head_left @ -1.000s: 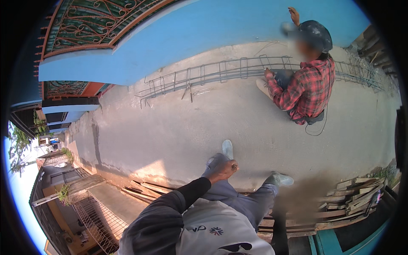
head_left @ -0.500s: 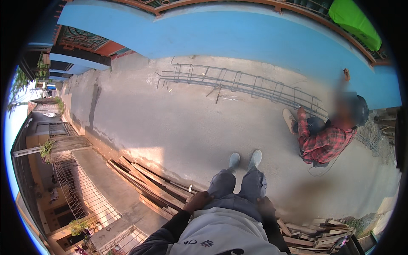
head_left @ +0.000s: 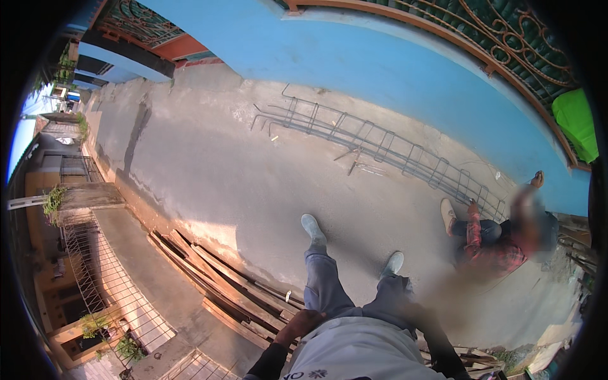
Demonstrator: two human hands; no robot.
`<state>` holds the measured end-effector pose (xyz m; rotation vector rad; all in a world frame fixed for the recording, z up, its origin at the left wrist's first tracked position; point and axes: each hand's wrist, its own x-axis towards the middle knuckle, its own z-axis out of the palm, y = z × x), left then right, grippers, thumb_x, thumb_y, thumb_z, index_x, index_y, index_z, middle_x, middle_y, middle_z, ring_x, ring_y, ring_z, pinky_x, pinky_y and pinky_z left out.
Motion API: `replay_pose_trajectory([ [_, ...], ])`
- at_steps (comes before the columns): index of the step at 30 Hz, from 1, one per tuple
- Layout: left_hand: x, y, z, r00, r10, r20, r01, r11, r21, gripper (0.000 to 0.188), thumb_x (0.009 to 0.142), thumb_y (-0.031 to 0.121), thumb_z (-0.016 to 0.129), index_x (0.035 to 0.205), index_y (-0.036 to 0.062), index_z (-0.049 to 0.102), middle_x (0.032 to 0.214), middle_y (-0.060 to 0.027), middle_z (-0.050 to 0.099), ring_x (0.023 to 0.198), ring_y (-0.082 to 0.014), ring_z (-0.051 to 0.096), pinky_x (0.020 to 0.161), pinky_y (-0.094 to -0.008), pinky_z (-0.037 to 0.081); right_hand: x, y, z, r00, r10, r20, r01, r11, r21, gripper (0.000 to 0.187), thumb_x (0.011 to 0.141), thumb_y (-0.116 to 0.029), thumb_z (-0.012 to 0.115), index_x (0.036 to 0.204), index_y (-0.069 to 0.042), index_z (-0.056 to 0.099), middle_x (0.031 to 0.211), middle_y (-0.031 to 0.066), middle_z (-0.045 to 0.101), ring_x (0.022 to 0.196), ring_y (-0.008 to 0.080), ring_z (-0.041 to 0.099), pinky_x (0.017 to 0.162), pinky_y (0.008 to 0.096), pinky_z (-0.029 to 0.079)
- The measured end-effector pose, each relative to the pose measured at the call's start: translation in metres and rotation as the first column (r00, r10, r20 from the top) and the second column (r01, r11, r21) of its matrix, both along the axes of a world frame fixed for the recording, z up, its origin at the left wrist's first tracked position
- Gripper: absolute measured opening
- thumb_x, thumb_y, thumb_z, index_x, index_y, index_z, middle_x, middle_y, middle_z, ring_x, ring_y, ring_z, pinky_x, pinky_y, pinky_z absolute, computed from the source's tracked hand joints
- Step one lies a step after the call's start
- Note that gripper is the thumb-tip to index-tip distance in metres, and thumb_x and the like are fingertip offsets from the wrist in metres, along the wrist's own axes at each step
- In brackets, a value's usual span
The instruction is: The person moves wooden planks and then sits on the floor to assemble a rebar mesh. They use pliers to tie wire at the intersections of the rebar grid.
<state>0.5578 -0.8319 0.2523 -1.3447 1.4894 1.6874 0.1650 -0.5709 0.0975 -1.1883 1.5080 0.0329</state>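
My left hand (head_left: 305,323) is at my left thigh, its fingers curled against the grey trousers (head_left: 330,285). At the other thigh my right hand (head_left: 415,315) is low and smeared, so its fingers cannot be made out. I see nothing else in the left hand. My legs stand apart in pale grey boots, the left boot (head_left: 313,229) farther forward than the right boot (head_left: 392,263). Beyond them a long rebar cage (head_left: 386,147) lies on the pavement beside the blue wall, out of reach of both hands.
At the right a crouching co-worker (head_left: 495,253) in a red checked shirt has one hand at the cage's near end. Loose metal rods (head_left: 354,159) lie beside the cage. Long timber boards (head_left: 221,278) are piled at my left; more wood (head_left: 475,361) lies behind my right side.
My left leg has swung forward and left, and my feet are now well apart. My view has shifted, so the co-worker and cage appear farther right. Both hands stay near my thighs.
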Motion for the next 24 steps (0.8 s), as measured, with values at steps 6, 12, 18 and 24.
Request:
replay_pose_trajectory([
  [6,0.064,-0.157,0.01,0.996,0.079,0.044,-0.088,0.96,0.265,0.043,0.095,0.04,0.061,0.098,-0.0019,0.068,0.095,-0.0222,0.07,0.095,-0.0278,0.067,0.084,-0.0383,0.05,0.075,-0.196,0.071,0.988,-0.001,0.152,-0.018,0.992,0.124,0.058,0.096,-0.054,0.044,0.102,-0.001,0.067,0.096,0.0255,0.067,0.093,0.0398,0.066,0.082,0.0477,0.048],
  [12,0.138,-0.204,-0.031,0.968,-0.12,-0.219,0.13,0.991,0.031,0.035,0.093,0.034,0.063,0.109,0.0028,0.066,0.101,-0.0209,0.07,0.095,-0.0295,0.068,0.084,-0.0386,0.05,0.136,-0.317,0.117,0.979,-0.015,0.204,-0.045,0.957,0.286,0.049,0.098,-0.048,0.046,0.11,-0.005,0.067,0.1,0.0223,0.068,0.097,0.0382,0.066,0.086,0.0452,0.049],
  [18,0.131,-0.28,-0.028,0.979,-0.193,-0.061,0.193,0.981,-0.003,0.029,0.095,0.029,0.055,0.106,0.0043,0.065,0.104,-0.0202,0.068,0.101,-0.0394,0.064,0.086,-0.0439,0.05,0.17,-0.359,0.103,0.929,0.004,0.371,-0.112,0.956,0.271,0.041,0.098,-0.039,0.046,0.118,-0.009,0.066,0.109,0.0197,0.069,0.103,0.0378,0.065,0.093,0.0442,0.049],
  [24,0.099,-0.367,-0.026,0.967,-0.253,-0.015,0.247,0.955,-0.166,0.027,0.094,0.027,0.058,0.107,0.0041,0.066,0.101,-0.0212,0.069,0.099,-0.0403,0.065,0.083,-0.0462,0.051,0.19,-0.457,0.053,0.871,0.196,0.45,-0.314,0.927,0.204,0.04,0.097,-0.035,0.044,0.121,-0.01,0.064,0.111,0.0204,0.068,0.105,0.0383,0.064,0.094,0.0463,0.049],
])
